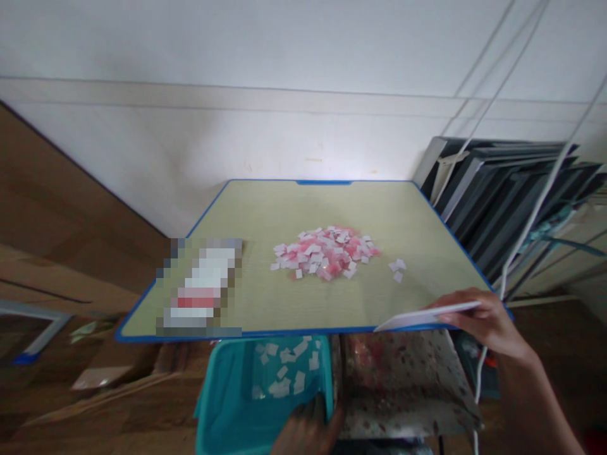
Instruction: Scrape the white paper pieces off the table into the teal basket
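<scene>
My right hand [493, 322] pinches a thin, flat white card [427, 314] at the table's front right edge, the card slanting down to the left. At the bottom, my left hand [306, 433] is closed over the near right rim of a teal plastic bin [203, 404], fingers inside and thumb seemingly outside. Small white pieces [283, 373] lie scattered in that bin. On the folding table [265, 205], a pile of small white and pink square packets [327, 253] sits in the middle. A few loose white pieces [397, 270] lie to its right.
A blurred-out flat item [202, 284] rests at the table's left. Beneath the front edge, right of the bin, is a stained surface [403, 379]. Dark panels [507, 189] lean at the right behind a hanging white cable [535, 208]. Brown cardboard [61, 221] stands left.
</scene>
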`<state>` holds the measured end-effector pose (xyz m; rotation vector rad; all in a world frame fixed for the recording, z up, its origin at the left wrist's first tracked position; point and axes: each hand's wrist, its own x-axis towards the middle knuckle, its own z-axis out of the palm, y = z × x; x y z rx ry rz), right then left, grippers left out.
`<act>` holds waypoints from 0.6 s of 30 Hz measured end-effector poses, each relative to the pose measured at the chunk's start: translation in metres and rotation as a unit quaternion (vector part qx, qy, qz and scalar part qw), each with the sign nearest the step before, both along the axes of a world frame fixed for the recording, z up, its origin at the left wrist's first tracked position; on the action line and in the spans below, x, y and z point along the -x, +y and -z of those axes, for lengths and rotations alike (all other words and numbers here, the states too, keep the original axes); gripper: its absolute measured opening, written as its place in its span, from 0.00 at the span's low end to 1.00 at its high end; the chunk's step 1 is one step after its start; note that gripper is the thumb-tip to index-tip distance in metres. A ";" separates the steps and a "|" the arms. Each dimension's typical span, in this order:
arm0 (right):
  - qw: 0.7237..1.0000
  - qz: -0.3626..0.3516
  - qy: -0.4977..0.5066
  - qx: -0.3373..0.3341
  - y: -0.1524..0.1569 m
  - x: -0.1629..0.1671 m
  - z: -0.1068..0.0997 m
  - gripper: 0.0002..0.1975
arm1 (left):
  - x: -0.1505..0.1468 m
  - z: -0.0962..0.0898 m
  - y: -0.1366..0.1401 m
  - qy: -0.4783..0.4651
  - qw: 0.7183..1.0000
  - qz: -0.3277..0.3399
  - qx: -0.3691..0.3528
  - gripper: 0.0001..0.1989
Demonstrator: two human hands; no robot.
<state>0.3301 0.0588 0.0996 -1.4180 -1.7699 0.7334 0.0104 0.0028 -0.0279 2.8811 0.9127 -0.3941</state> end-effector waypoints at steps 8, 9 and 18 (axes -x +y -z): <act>0.999 0.029 -0.003 -0.021 0.000 -0.003 0.000 0.05 | -0.002 -0.003 0.001 0.003 1.000 -0.001 0.002 0.28; 0.999 0.029 -0.003 -0.024 -0.001 -0.003 -0.001 0.06 | -0.002 -0.003 0.001 0.005 1.000 -0.003 0.001 0.27; 0.994 -0.100 -0.019 0.031 -0.007 0.001 -0.018 0.07 | 0.000 -0.001 -0.001 -0.002 1.000 -0.007 0.007 0.29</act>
